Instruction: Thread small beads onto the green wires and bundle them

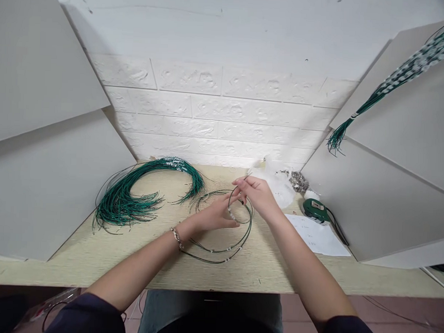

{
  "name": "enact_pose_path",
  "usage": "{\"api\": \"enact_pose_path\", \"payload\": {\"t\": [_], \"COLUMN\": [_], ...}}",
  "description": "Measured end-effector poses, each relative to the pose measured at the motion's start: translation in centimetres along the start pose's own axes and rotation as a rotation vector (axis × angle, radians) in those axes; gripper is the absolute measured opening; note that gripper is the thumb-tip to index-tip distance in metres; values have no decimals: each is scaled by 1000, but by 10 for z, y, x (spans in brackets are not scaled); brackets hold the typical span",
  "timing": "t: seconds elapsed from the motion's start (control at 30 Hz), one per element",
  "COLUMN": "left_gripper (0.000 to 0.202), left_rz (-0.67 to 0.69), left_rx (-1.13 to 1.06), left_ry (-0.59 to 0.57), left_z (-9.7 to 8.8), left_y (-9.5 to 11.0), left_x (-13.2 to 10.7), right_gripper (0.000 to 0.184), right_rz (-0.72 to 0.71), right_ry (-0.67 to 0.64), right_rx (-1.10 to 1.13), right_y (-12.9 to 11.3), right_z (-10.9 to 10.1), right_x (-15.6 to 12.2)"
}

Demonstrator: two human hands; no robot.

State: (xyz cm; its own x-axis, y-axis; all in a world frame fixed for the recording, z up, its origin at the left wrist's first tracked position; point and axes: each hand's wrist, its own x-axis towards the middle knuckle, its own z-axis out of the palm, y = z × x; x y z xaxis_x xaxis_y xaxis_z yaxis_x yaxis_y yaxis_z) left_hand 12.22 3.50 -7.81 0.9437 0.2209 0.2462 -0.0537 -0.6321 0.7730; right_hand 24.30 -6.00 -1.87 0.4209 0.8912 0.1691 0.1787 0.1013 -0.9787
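Observation:
A thin green cord (229,201) with small clear beads curves between my two hands. My right hand (259,194) pinches it near one end, and a short tip sticks up past the fingers. Just to the left, my left hand (217,215) has its fingers on the same cord, its thumb stretched out lower down near the beads. The fingertips of both hands almost meet and partly hide each other. Beneath them on the table lie loose loops of beaded green cord (218,261), partly covered by my left hand and wrist.
A thick bundle of green cords (113,204) lies at the left. Behind my right hand are a clear plastic bag (282,190) and small metal pieces (299,181). A green tape measure (315,209) rests by a paper sheet (317,235). Another beaded bundle (400,78) hangs upper right.

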Motion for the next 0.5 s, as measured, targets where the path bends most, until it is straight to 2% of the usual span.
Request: {"api": "enact_pose_path", "payload": {"t": [0.03,0.1,0.17,0.23,0.37,0.43,0.5], "left_gripper": [63,63,66,70,73,74,74], "left_rz": [-35,-192,-355,-439,-459,-456,-455], "left_rx": [96,302,450,525,567,573,582], "left_ry": [19,92,129,120,101,109,120], "left_z": [3,8,10,10,9,9,9], "left_y": [-5,-17,-28,-33,-33,-31,-30], "left_x": [2,4,4,2,0,0,0], "right_gripper": [35,33,29,26,15,19,21], "right_rz": [-26,-89,-152,-225,-475,-605,-656], "right_ry": [29,122,260,412,686,773,826], "right_rx": [20,38,82,162,301,316,274], "right_y": [-6,-15,-20,-26,-46,-61,-75], "right_z": [-7,-24,-43,-64,-106,-122,-135], "right_x": [-2,-7,-13,-18,-24,-28,-33]}}
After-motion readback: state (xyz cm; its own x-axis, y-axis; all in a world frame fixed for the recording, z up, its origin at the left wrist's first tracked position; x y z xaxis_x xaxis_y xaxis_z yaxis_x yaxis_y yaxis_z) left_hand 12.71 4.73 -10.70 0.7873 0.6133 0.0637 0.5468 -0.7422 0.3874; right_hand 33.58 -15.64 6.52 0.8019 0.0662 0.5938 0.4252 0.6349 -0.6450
